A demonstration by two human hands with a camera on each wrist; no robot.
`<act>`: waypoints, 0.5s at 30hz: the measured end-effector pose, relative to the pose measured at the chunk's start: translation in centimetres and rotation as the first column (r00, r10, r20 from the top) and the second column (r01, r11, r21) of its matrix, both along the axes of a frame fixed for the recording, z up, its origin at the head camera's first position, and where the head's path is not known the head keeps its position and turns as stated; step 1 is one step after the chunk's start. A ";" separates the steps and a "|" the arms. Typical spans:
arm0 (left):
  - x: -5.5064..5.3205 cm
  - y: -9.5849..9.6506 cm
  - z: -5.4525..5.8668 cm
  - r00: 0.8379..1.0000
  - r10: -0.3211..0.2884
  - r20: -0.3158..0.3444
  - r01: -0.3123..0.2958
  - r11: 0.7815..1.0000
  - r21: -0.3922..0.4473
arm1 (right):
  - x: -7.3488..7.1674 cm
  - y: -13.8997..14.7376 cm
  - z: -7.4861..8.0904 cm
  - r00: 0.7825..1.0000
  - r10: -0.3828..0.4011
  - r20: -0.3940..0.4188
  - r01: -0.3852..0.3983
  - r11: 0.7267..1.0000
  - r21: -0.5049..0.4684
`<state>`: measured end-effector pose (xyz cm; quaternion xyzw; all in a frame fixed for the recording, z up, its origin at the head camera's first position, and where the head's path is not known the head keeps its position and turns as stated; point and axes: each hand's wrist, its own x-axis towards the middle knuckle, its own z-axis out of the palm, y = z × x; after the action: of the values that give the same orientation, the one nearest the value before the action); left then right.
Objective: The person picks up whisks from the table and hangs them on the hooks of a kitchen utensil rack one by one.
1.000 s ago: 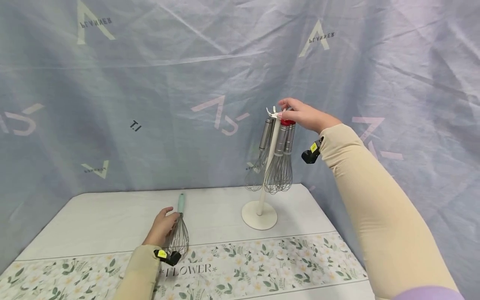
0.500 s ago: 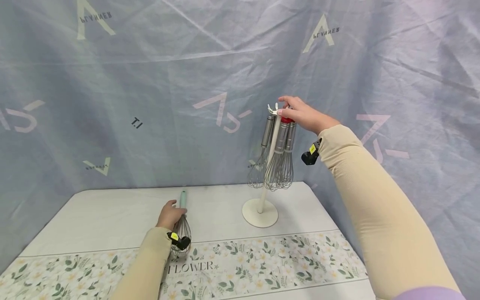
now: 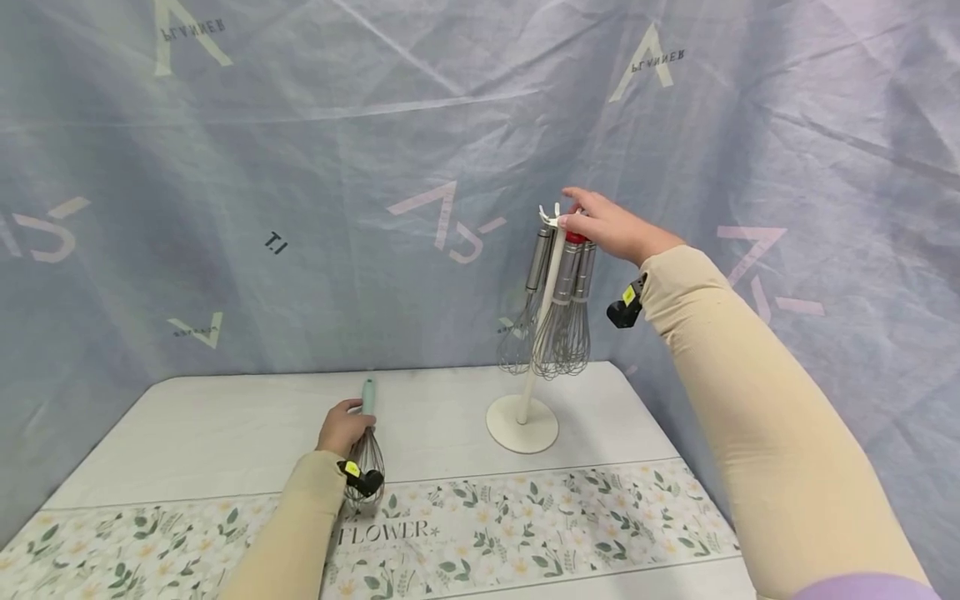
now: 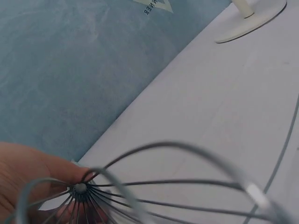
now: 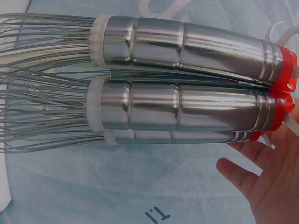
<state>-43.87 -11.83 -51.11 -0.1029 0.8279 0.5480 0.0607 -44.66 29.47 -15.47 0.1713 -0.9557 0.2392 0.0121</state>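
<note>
In the head view my left hand [image 3: 345, 427] grips a wire whisk [image 3: 368, 398] with a pale teal handle, near where the wires join it. The left wrist view shows its wire loops [image 4: 182, 182] fanning out in front of my fingers. My right hand [image 3: 609, 228] rests at the top of a white whisk stand [image 3: 552, 271], thumb by the hooks. Below it hang metal whisks [image 5: 187, 105] with red caps, wires downward. In the right wrist view the fingers [image 5: 238, 175] extend loosely past the caps, their tips free. A slimmer metal-handled whisk [image 3: 538, 260] hangs on the stand's left.
The stand's round white base [image 3: 506, 429] stands on the back right of a white tabletop [image 3: 442, 417]. A floral-printed band [image 3: 510, 533] with "FLOWER" lettering runs along the front. A grey-blue curtain [image 3: 315, 167] with printed letters closes off the back and sides.
My left hand has moved forward and slightly right, up to the teal handle's lower end. My right hand stays at the stand's top. The head view has shifted a little.
</note>
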 end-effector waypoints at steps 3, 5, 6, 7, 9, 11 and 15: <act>-0.2 0.1 -0.2 1.000 -0.001 0.002 0.001 1.000 0.003 | 0.0 -0.1 0.1 1.000 0.023 -0.008 -0.023 1.000 -0.017; -0.3 0.1 -0.3 1.000 0.001 0.004 -0.001 1.000 -0.008 | 0.0 -0.3 0.2 0.999 0.041 -0.009 -0.041 0.999 -0.033; -0.4 0.1 -0.4 1.000 0.008 0.011 -0.008 1.000 -0.015 | 0.0 -0.4 0.2 0.999 0.049 -0.011 -0.050 0.998 -0.039; -0.4 0.1 -0.5 1.000 0.011 0.012 -0.010 1.000 -0.019 | 0.0 -0.5 0.2 0.999 0.054 -0.009 -0.054 0.998 -0.043; -0.5 0.1 -0.7 1.000 0.015 0.012 -0.015 1.000 -0.025 | 0.1 -0.7 0.2 0.999 0.046 0.000 -0.046 0.998 -0.037; -0.4 0.2 -0.8 1.000 0.018 0.009 -0.018 1.000 -0.022 | 0.3 -0.7 0.2 1.000 0.027 0.011 -0.027 0.999 -0.019; -0.3 0.3 -0.7 1.000 0.006 -0.009 -0.006 1.000 -0.024 | 0.2 -0.6 0.0 1.000 0.000 0.030 0.000 1.000 0.012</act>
<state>-44.13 -11.58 -51.82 -0.1035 0.8344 0.5386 0.0540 -44.42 28.91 -15.45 0.1677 -0.9571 0.2361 -0.0030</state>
